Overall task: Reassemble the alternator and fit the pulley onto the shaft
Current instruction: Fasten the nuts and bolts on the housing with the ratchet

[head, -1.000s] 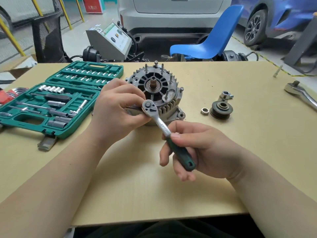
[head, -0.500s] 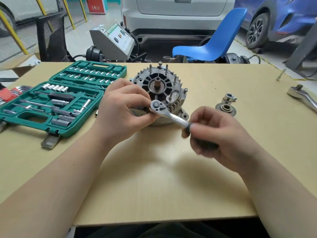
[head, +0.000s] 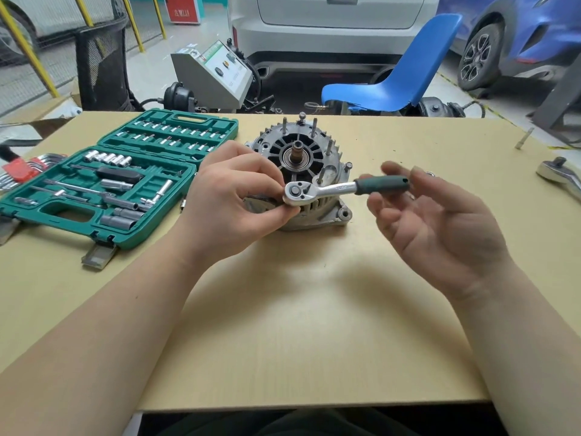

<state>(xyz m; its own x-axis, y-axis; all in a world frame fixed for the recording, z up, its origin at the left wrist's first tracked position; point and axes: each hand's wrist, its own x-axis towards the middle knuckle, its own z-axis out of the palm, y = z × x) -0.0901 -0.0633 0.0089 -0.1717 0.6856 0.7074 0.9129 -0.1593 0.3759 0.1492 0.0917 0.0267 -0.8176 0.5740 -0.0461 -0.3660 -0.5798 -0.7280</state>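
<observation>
At the nine o'clock side of the desk [head: 314,341] an open green socket case [head: 103,184] is laid out, with hex keys [head: 22,171] just beyond its left edge. Toward the centre, the left hand [head: 232,199] is curled around the head of a small ratchet [head: 333,190], pinching it against the near rim of the alternator [head: 301,171]. The alternator sits at twelve o'clock from both hands, shaft [head: 296,151] pointing up and bare, with several through-bolts standing proud of the housing.

The step in hand is judged to be the tightening of a housing bolt at the alternator's six o'clock edge; the pulley is not seen on the shaft, so that part remains undone. The ratchet's green handle is pointed toward three o'clock, where the right hand [head: 440,221] is held open and blurred, fingers loosely spread at the handle's end; whether it touches the grip cannot be told.

The next move is judged to call for the handle to be retaken and swung back for another stroke, the head being kept seated. A larger ratchet [head: 559,177] lies at the far three o'clock edge.
</observation>
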